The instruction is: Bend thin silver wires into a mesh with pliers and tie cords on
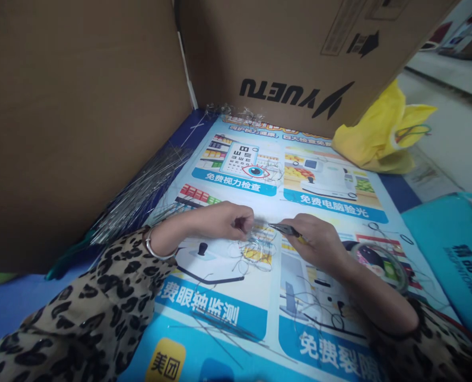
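Note:
Over the printed poster (278,265), my left hand (230,220) is closed, thumb and fingers pinched together. A thin wire piece bent into loops (254,252), somewhat like a flower, hangs at its fingertips. My right hand (319,239) is wrapped round a pair of pliers (286,229), whose jaws point left toward the left hand. A small gap lies between the plier tips and my left fingers. Any wire in the jaws is too fine to make out. Loose cut wires (224,323) lie on the poster in front of me.
Cardboard walls (260,48) stand at the left and back. A bundle of straight wires (140,185) and a green-handled tool (69,257) lie at left. To the right are a round clear ring (403,276), a yellow bag (379,138) and a teal bag (438,249). Small wire pieces (244,112) sit at the back.

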Demonstrator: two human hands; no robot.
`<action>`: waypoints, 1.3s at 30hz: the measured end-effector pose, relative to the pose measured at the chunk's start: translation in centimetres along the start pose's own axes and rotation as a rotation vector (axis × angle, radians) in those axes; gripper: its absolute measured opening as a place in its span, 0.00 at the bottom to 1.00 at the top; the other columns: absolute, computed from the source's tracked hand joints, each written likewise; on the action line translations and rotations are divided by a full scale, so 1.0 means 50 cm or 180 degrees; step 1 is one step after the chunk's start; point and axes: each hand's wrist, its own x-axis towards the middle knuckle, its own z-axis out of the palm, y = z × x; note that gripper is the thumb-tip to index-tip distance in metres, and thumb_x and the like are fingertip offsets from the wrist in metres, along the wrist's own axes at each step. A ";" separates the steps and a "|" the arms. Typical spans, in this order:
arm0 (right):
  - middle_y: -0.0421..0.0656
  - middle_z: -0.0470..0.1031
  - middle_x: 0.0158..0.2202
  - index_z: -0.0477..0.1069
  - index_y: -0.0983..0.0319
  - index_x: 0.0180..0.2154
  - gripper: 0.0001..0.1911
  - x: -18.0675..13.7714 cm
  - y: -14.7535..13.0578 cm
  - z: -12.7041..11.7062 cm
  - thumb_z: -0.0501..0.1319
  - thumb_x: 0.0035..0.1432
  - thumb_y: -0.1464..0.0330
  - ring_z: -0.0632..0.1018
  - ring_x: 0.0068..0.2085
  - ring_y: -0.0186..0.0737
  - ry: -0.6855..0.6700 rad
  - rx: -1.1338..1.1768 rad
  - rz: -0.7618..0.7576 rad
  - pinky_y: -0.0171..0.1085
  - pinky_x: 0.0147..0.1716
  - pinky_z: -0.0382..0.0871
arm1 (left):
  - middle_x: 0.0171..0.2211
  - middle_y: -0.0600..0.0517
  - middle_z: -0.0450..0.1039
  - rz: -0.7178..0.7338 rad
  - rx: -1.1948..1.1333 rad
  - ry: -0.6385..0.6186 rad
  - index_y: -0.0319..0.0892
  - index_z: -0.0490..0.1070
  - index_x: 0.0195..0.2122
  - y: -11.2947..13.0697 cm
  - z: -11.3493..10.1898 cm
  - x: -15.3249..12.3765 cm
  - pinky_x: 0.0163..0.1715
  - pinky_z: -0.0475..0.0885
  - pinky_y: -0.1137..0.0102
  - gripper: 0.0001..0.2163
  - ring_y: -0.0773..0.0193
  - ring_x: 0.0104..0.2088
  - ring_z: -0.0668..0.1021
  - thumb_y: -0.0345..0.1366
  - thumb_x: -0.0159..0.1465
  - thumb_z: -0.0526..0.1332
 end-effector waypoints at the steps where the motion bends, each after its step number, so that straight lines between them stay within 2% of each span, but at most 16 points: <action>1: 0.44 0.74 0.33 0.71 0.62 0.40 0.11 0.000 0.001 0.001 0.52 0.57 0.69 0.73 0.36 0.37 0.0017 0.0008 -0.0019 0.34 0.36 0.65 | 0.25 0.57 0.65 0.0015 -0.0019 0.0016 0.40 0.66 0.31 0.000 0.001 0.000 0.26 0.59 0.77 0.05 0.72 0.26 0.66 0.30 0.53 0.59; 10: 0.43 0.74 0.31 0.70 0.61 0.39 0.10 -0.003 0.010 0.007 0.54 0.56 0.71 0.73 0.34 0.37 0.0192 0.0082 -0.0100 0.34 0.34 0.66 | 0.24 0.58 0.63 0.0139 0.0045 0.0236 0.40 0.64 0.30 -0.001 0.005 0.003 0.25 0.58 0.77 0.04 0.73 0.24 0.64 0.30 0.53 0.59; 15: 0.43 0.74 0.32 0.71 0.60 0.39 0.10 -0.004 0.016 0.009 0.55 0.55 0.71 0.73 0.34 0.37 0.0281 0.0090 -0.0045 0.34 0.33 0.66 | 0.27 0.56 0.66 0.0166 -0.0127 0.0331 0.40 0.65 0.34 -0.002 0.006 0.004 0.26 0.61 0.76 0.06 0.72 0.27 0.67 0.31 0.54 0.59; 20: 0.43 0.74 0.32 0.71 0.60 0.39 0.09 -0.003 0.015 0.010 0.55 0.56 0.70 0.73 0.34 0.36 0.0356 0.0139 0.0070 0.34 0.34 0.66 | 0.27 0.55 0.67 0.0194 -0.0472 0.0262 0.38 0.67 0.41 -0.008 0.004 0.007 0.28 0.63 0.76 0.11 0.72 0.27 0.68 0.32 0.56 0.58; 26: 0.43 0.75 0.33 0.71 0.59 0.40 0.11 -0.003 0.019 0.011 0.54 0.56 0.71 0.74 0.35 0.36 0.0327 0.0029 0.0021 0.34 0.34 0.66 | 0.28 0.54 0.70 0.0244 -0.0278 0.0224 0.38 0.71 0.40 -0.018 0.002 0.010 0.28 0.63 0.76 0.10 0.72 0.27 0.69 0.31 0.57 0.57; 33: 0.44 0.73 0.30 0.71 0.63 0.39 0.11 -0.005 0.020 0.008 0.55 0.53 0.73 0.72 0.34 0.38 0.0526 -0.0384 -0.0351 0.36 0.33 0.66 | 0.39 0.50 0.73 0.0415 -0.0046 0.0357 0.39 0.71 0.43 -0.012 0.005 0.013 0.39 0.66 0.73 0.14 0.68 0.37 0.73 0.27 0.58 0.53; 36: 0.44 0.73 0.31 0.70 0.63 0.39 0.11 -0.005 0.021 0.009 0.55 0.53 0.73 0.72 0.34 0.39 0.0521 -0.0435 -0.0392 0.36 0.33 0.66 | 0.37 0.50 0.73 0.0424 -0.0021 0.0328 0.39 0.72 0.42 -0.006 0.008 0.014 0.38 0.66 0.73 0.14 0.68 0.37 0.73 0.25 0.57 0.53; 39: 0.44 0.73 0.31 0.70 0.62 0.39 0.11 -0.006 0.021 0.010 0.55 0.54 0.73 0.72 0.34 0.38 0.0512 -0.0440 -0.0363 0.36 0.33 0.66 | 0.33 0.51 0.72 0.0319 0.0122 0.0468 0.39 0.73 0.39 0.001 0.013 0.014 0.34 0.65 0.74 0.14 0.69 0.32 0.72 0.25 0.55 0.53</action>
